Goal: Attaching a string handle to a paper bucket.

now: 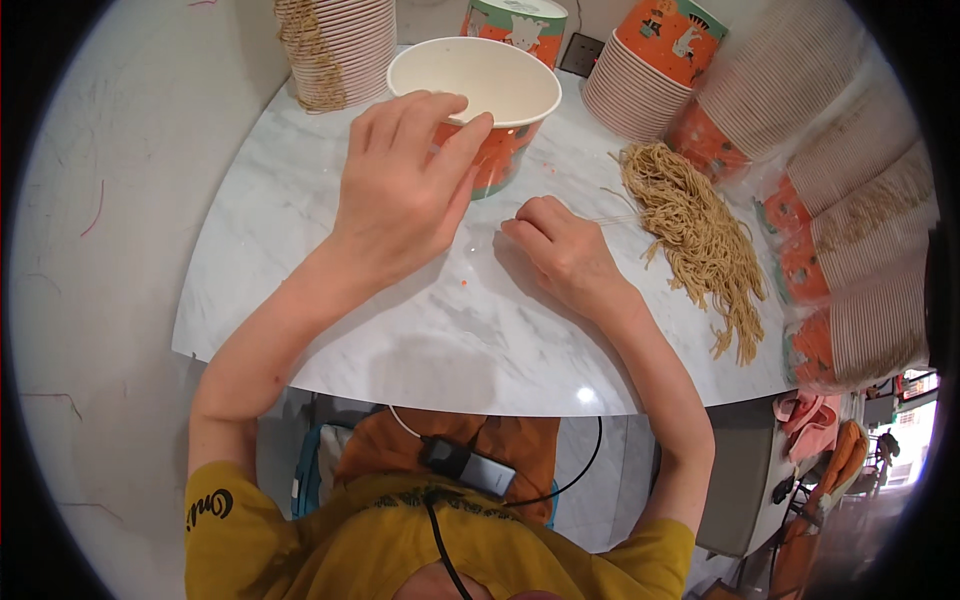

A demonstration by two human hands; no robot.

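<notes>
The tan strand bundle (695, 225) lies at 3 o'clock from the nearer right hand (562, 245), its long axis 11-to-5; that hand is curled closed, contents hidden. The left hand (405, 190), fingers spread, overlaps the paper tub (500, 158).

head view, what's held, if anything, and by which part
Right hand: apparently thin pale strands, gripped part hidden. Left hand: at the near rim of the tub, grip uncertain.
</notes>
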